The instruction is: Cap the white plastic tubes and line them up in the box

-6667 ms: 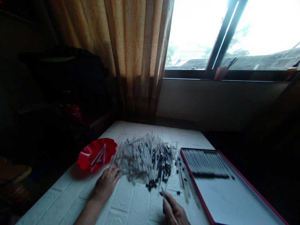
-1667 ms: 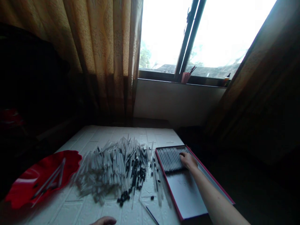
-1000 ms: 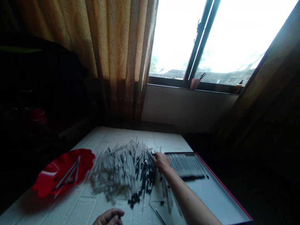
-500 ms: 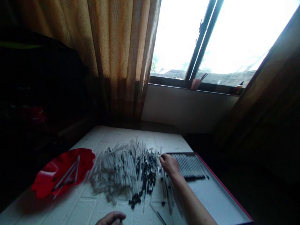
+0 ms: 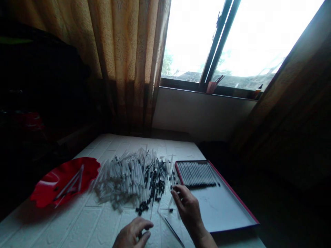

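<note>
A heap of clear pen barrels (image 5: 124,175) lies in the middle of the white table (image 5: 85,224), with loose black caps (image 5: 155,188) along its right side. My right hand (image 5: 188,208) hovers just right of the caps. Its thumb and fingers pinch what looks like one clear barrel (image 5: 171,201). At the near edge my left hand (image 5: 132,234) rests with its fingers curled together, and what they hold is hidden. A thin dark refill (image 5: 172,232) lies on the table between my two hands.
A red wavy dish (image 5: 43,193) at the left holds a few barrels. A flat red-rimmed tray (image 5: 227,213) at the right has a row of finished pens (image 5: 197,174) at its far end. Behind are a curtain (image 5: 124,62) and a window sill (image 5: 207,91).
My right hand went from the tray's pen row to the pile, then drew back toward me with fingers pinched. My left hand came further into view at the near edge.
</note>
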